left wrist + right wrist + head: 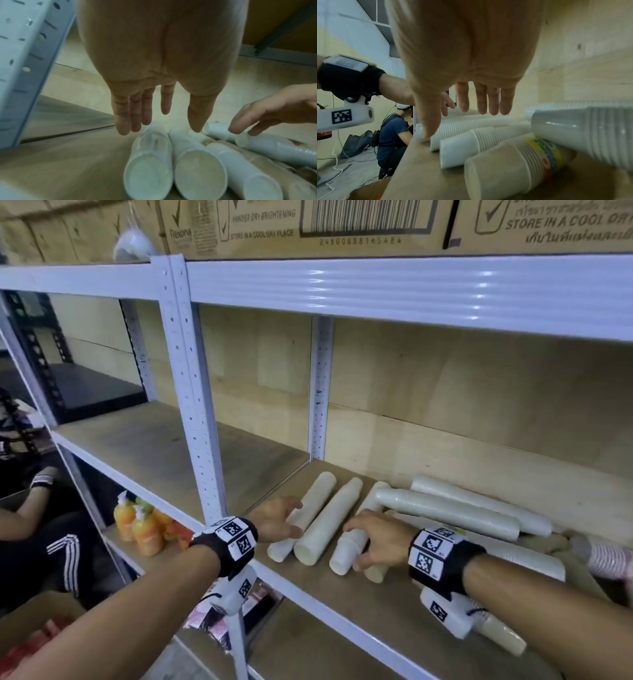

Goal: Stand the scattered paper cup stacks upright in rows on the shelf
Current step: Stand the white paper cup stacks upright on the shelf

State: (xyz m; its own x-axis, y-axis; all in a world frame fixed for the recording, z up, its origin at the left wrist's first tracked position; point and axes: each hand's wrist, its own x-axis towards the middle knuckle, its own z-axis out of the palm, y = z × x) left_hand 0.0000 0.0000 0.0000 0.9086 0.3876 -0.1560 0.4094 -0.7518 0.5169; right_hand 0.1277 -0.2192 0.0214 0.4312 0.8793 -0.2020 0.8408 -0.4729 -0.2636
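Several white paper cup stacks lie on their sides on the wooden shelf board [308, 587]. My left hand [291, 518] [163, 121] is open with straight fingers, just above and left of the leftmost stack [305, 515] [149, 159]. A second stack [329, 522] lies beside it. My right hand [363, 542] [453, 121] is open and spread over the third stack [346, 553] [460, 148], fingertips touching it. A brownish stack [375, 571] [501, 170] lies against that one. Two long plastic-wrapped stacks [445, 513] lie crosswise behind, resting on the others.
A white perforated upright post [191, 405] stands left of my left hand. Red-patterned cups [606, 559] lie at the far right. Cardboard boxes [308, 227] fill the shelf above. Orange drink bottles [144, 529] sit on a lower shelf, where a seated person [51, 525] is close by.
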